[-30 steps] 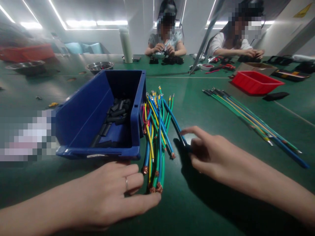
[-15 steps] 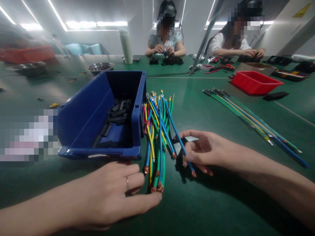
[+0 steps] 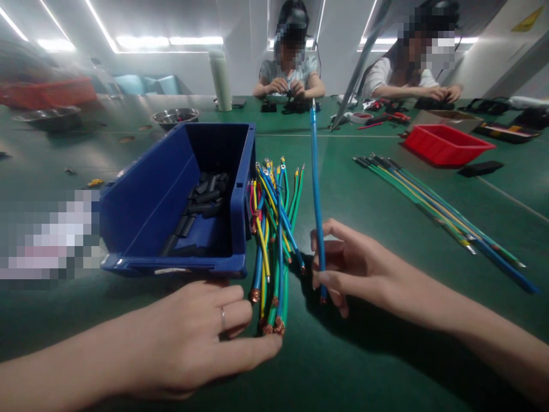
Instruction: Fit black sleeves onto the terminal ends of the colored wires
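Pinching a blue cable (image 3: 316, 186) in the right hand (image 3: 364, 263). Resting the left hand (image 3: 193, 332), thumb spread, beside multicoloured cables (image 3: 279, 240) between both hands.

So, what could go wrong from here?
The right hand pinches the blue cable near one end, so its long free part might sway or twist. The loose wires cross each other, so pulling one could drag others. The left hand lies close to bare copper ends and might nudge them.
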### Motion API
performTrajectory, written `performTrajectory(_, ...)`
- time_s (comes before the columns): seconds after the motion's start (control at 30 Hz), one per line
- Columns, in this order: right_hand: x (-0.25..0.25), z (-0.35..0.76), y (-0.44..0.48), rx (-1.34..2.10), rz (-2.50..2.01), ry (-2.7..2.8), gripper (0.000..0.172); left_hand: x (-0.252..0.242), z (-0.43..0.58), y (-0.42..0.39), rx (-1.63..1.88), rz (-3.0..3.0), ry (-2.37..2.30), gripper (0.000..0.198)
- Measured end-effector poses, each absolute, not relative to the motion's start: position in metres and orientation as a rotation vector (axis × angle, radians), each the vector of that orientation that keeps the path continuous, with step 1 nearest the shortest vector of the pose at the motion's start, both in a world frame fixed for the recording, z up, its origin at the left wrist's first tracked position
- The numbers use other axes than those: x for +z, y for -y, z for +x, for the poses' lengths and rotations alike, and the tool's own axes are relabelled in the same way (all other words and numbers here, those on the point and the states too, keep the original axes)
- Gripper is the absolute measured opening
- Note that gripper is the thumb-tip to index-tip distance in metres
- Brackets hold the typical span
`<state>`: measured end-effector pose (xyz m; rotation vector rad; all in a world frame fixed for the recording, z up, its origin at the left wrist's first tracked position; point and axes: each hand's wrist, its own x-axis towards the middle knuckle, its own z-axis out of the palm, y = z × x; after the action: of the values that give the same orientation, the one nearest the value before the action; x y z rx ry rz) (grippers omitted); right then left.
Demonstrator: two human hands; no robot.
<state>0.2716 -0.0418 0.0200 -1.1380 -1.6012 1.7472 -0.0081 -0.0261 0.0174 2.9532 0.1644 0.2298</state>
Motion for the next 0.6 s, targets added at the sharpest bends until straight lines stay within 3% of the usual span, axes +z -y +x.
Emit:
performTrajectory(0.23, 0.019, 0.263, 0.052, 1.086, -1.098, 2.086, 0.005, 0.011, -0.010, 0.025, 0.253, 2.911, -0.138, 0.037)
performTrajectory(0.4, 0.014, 0.258, 0.054, 0.743, -0.996, 2.268, 0.013, 0.009, -0.010, 0.021, 0.280, 2.899, -0.114, 0.035)
performTrajectory(0.6, 0.008, 0.259, 0.058, 0.409, -0.937, 2.472, 0.022, 0.012, -0.008, 0.031, 0.551, 2.604, -0.157, 0.029)
